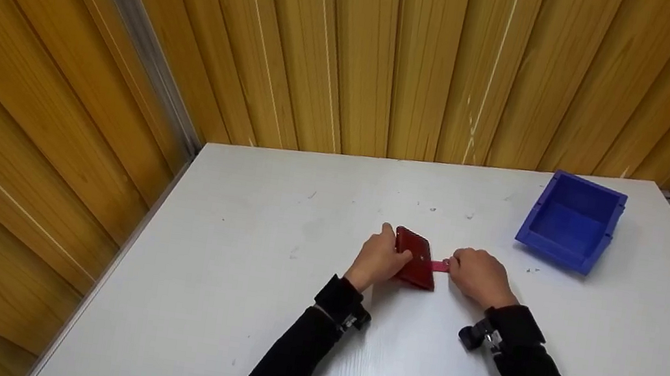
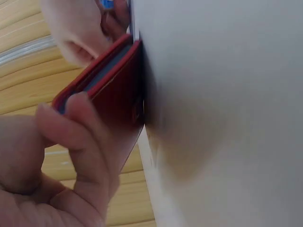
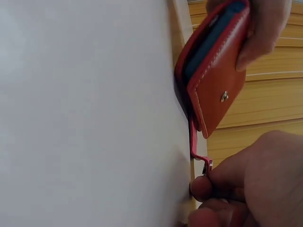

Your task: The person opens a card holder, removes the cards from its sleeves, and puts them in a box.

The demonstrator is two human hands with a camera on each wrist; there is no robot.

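A red leather wallet point(image 1: 421, 271) is tilted up on one edge over the white table. My left hand point(image 1: 377, 259) grips its left side between thumb and fingers. From the wallet's right side sticks out a pinkish-red strap point(image 1: 440, 266), and my right hand point(image 1: 481, 277) pinches its far end. In the right wrist view, a metal snap stud point(image 3: 224, 96) shows on the wallet's outer face, and another metal piece point(image 3: 207, 165) sits on the strap by my fingertips. Something dark blue point(image 2: 106, 71) lines the gap between the folded covers in the left wrist view.
A blue plastic bin point(image 1: 573, 221) stands tilted toward me at the back right of the white table point(image 1: 214, 302). Wood-patterned panels point(image 1: 360, 54) rise behind the table and along its left side. Both wrists carry black straps with small cameras.
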